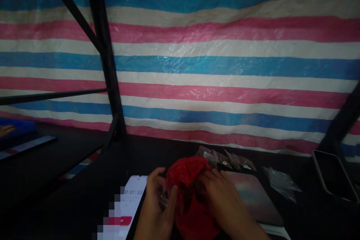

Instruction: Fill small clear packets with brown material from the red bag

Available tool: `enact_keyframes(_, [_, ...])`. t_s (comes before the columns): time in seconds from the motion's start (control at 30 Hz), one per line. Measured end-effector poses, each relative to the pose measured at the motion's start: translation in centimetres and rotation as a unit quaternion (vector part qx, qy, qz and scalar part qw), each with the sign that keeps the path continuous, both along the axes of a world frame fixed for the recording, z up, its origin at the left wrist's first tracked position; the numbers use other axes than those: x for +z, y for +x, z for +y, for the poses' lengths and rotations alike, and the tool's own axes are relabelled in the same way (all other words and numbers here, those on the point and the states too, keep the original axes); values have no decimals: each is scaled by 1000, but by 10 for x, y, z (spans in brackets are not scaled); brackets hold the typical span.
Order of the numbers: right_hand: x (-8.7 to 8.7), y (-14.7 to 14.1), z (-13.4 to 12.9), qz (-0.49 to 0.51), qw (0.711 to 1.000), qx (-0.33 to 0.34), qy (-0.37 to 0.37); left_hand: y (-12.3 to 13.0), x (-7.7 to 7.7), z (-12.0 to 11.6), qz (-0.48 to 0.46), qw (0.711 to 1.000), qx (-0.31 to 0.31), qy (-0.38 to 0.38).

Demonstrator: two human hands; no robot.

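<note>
Blue cloth (17, 127) lies at the far left edge of the dark bench (70, 180), with a stranger's fingertips (5, 130) resting on it, well apart from the work. Nearer the middle, a phone (132, 202) lies face up just beside the person's left hand (156, 210), its screen lit with a running timer.

That left hand grips the left side of a red plastic bag (187, 174), thumb and fingers pressed against a bit of clear film at the bag's edge. The right hand (225, 202) holds the bag from the other side, its fingers curled into the crumpled plastic near the mouth. The bag sits between both hands, just in front of the person and above the bench; whether it rests on the surface cannot be told. By the look of it, the step in hand is working the bag's mouth open or reaching into it. The next move would call for both hands to pull the plastic apart gently, since thin film tears and the contents are hidden.

Behind the bag lie small clear packets (227, 159), touching a flat grey scale (253, 195). Further right, another clear packet (279, 183) lies loose, and a dark tray (332, 176) sits by the striped tarpaulin (225, 63).
</note>
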State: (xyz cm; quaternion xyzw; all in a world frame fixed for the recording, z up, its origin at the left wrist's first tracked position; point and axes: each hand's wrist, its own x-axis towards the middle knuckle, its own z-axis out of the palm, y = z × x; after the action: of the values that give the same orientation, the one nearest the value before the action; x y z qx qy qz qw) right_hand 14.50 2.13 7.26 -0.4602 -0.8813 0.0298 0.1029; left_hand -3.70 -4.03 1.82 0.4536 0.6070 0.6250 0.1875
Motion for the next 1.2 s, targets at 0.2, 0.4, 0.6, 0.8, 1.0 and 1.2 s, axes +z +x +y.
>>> enact_keyframes(0.2, [0,-17,10,-29,999,13,29,13,-3,5,10,992,-6,-124])
enact_keyframes(0.4, [1,-23,21,-5,1000,19,10,9,2,11,-10,986,-77,-145])
enact_keyframes(0.6, [-2,-22,29,84,993,63,-58,15,8,20,-94,982,-139,-90])
enact_keyframes(0.8, [-13,-24,28,213,965,35,-152,4,7,20,-194,959,-181,-94])
enact_keyframes(1.0, [-13,-11,24,336,903,47,-262,-6,-2,19,-133,985,-84,-63])
enact_keyframes(1.2, [10,1,7,406,865,80,-282,-4,-1,5,4,999,-33,-35])
